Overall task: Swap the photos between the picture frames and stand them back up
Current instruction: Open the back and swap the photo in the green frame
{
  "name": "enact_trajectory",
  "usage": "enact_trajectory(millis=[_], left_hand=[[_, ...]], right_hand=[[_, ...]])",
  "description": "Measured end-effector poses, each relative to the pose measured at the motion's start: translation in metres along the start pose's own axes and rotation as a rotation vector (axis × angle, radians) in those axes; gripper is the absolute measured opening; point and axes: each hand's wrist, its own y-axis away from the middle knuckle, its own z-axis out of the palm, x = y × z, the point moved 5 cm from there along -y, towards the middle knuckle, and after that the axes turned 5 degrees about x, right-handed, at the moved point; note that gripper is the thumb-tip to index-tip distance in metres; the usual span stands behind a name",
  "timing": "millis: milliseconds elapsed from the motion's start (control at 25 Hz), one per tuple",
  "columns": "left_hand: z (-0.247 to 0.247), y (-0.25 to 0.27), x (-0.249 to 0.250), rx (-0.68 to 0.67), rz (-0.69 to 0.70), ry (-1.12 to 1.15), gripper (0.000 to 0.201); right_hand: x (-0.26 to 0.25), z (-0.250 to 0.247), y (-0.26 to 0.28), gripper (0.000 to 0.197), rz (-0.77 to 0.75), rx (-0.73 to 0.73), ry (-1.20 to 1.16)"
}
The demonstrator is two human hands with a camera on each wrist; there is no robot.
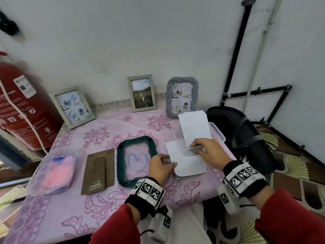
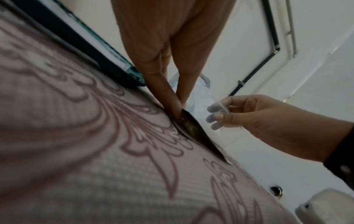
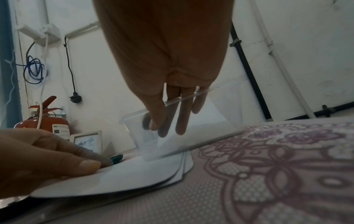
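Note:
A dark green frame (image 1: 121,162) lies flat near the middle of the pink tablecloth; a blue heart drawing shows inside it. A brown backing board (image 1: 98,171) lies to its left. To the frame's right lies a small stack of white, face-down photos (image 1: 188,164). My left hand (image 1: 171,164) pinches the stack's left edge, its fingers (image 2: 177,106) lifting a dark photo side (image 2: 193,128). Just above the stack, my right hand (image 1: 192,149) pinches a clear pane (image 3: 191,128). Another white sheet (image 1: 194,127) leans up behind it.
Three frames stand along the back wall: a white one (image 1: 73,106), a cat photo frame (image 1: 142,93), a grey one (image 1: 182,97). A plastic bag (image 1: 52,171) lies left. A clear tub (image 1: 219,132) and a black chair (image 1: 246,134) are right; a red extinguisher (image 1: 21,106) stands left.

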Motion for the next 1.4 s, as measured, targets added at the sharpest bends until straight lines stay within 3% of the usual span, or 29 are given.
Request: enact_trajectory(millis=[160,280,360,480,560,760,1000,1240,1400], left_hand=[[-0.008,-0.001,0.019,0.058,0.179,-0.211,0.020],[-0.010,-0.005,0.041,0.127,0.306,-0.231,0.015],[-0.006,-0.011,0.056,0.142,0.367,-0.187,0.014],[0.007,-0.022,0.074,0.104,0.418,-0.195,0.019],[0.020,-0.029,0.081,0.040,0.396,-0.205,0.024],[0.048,-0.039,0.088,-0.073,0.291,-0.282,0.039],[0.048,-0.048,0.085,-0.013,0.187,-0.144,0.047],[0.046,-0.048,0.078,0.051,0.181,-0.026,0.012],[0.038,-0.052,0.079,0.067,0.189,-0.015,0.021]], right_hand=[[-0.004,-0.003,0.000,0.013,0.043,-0.029,-0.045],[-0.010,-0.008,-0.003,0.024,0.147,-0.024,-0.321],[-0.010,-0.020,-0.010,0.025,0.168,0.071,-0.398],[0.000,-0.036,-0.021,0.027,0.206,0.261,-0.267],[0.011,-0.039,-0.027,0.034,0.284,0.294,-0.151],[0.024,-0.023,-0.037,0.055,0.360,0.131,0.007],[0.031,-0.023,-0.039,0.053,0.367,0.207,-0.008],[0.033,-0.026,-0.037,0.046,0.360,0.259,-0.087],[0.035,-0.027,-0.036,0.045,0.374,0.265,-0.118]])
